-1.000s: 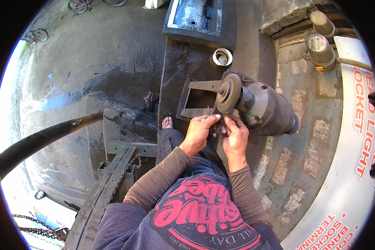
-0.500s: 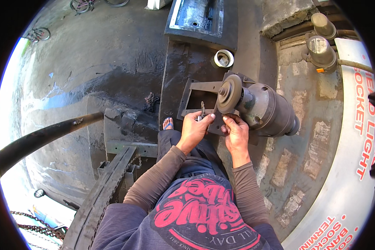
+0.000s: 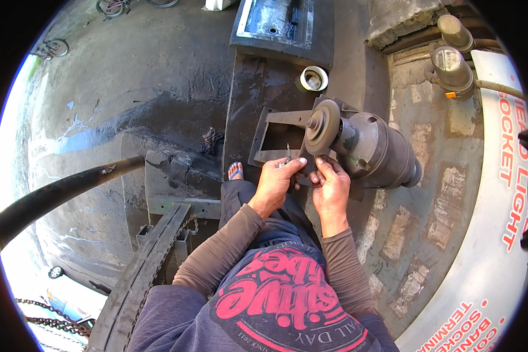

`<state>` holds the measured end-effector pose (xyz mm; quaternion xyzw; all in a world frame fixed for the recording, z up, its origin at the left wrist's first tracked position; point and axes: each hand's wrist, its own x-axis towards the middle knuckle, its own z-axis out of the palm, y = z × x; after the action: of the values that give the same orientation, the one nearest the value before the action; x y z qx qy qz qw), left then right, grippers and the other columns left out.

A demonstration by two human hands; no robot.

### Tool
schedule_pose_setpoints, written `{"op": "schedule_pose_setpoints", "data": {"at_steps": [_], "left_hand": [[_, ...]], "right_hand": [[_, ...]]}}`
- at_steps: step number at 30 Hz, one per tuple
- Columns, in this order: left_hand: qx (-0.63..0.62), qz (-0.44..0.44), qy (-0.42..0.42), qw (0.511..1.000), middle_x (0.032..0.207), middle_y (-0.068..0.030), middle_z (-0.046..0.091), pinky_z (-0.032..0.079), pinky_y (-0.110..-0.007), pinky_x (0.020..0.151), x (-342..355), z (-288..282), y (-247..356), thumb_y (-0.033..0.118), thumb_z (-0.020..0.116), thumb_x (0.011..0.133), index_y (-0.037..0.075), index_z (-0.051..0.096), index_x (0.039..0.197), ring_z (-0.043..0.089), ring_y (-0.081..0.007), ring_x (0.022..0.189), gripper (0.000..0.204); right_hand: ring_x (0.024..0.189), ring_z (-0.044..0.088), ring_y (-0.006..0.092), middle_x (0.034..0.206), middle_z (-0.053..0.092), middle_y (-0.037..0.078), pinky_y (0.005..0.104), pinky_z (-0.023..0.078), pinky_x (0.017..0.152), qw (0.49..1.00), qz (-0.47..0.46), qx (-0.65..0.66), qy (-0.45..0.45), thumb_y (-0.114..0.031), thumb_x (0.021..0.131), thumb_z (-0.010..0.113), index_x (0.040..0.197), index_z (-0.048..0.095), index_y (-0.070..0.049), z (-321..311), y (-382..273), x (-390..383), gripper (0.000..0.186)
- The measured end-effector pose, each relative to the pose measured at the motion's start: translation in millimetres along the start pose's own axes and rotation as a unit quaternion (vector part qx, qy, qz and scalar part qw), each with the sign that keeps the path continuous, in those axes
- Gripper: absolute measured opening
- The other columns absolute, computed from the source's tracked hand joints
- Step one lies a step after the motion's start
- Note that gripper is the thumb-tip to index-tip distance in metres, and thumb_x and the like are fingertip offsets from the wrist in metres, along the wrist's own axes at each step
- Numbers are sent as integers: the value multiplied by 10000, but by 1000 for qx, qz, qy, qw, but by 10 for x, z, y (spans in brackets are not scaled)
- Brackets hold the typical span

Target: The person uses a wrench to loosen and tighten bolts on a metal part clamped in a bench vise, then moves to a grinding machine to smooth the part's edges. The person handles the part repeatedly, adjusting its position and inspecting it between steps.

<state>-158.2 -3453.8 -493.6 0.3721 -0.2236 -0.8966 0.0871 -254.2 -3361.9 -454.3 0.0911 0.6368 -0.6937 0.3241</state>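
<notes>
Glare whites out the left rim — the floor [image 3: 176, 70] is dimmer, the banner [image 3: 487, 264] bowed by distortion

The left hand [image 3: 273, 184] is concealing part of a slim metal piece [image 3: 288, 154], whose kind is escaping identification. The right hand [image 3: 332, 191] is hiding its own palm. The metal basin [image 3: 270, 20] and a bicycle [image 3: 112, 8] are running past the upper edge.

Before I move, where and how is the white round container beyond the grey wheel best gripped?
The white round container is likely best pinched at its left rim, coming from above and the left: its mouth faces up with the rim exposed, while the grey wheel and metal frame lie on its near side.
</notes>
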Motion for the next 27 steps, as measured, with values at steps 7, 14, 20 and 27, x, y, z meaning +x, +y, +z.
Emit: {"op": "schedule_pose_setpoints", "data": {"at_steps": [7, 14, 20, 27], "left_hand": [[30, -6, -34, 999, 820, -1, 667, 458, -236, 553, -139, 34, 105, 219, 715, 967, 27, 737, 974, 557, -64, 679, 193], [191, 59, -24, 980, 741, 5, 664, 435, -234, 534, -194, -67, 146, 214, 693, 962, -6, 745, 994, 539, -42, 603, 228], [213, 80, 0, 974, 740, 10, 674, 441, -230, 524, -137, -59, 101, 240, 708, 961, 4, 746, 998, 539, -35, 599, 242], [4, 6, -10, 1000, 813, -3, 679, 465, -238, 566, 70, 40, -39, 198, 670, 985, 22, 733, 1036, 583, -79, 693, 194]], "right_hand": [[666, 595, 242, 794, 609, 107, 335, 476, 617, 797, -383, -465, -51, 14, 867, 725, 1026, 713, -12, -35, -12, -280, 161], [625, 431, 94, 751, 526, 21, 285, 383, 570, 876, -239, -417, -35, -1, 853, 766, 989, 716, 2, -49, -62, -302, 144], [594, 457, 71, 766, 621, -13, 238, 384, 551, 928, -143, -342, -40, -21, 900, 748, 985, 718, 36, -55, -3, -242, 107], [582, 512, 69, 820, 703, 59, 220, 397, 529, 992, -10, -123, -30, -40, 935, 702, 986, 719, 75, -33, 38, 43, 128]]}}
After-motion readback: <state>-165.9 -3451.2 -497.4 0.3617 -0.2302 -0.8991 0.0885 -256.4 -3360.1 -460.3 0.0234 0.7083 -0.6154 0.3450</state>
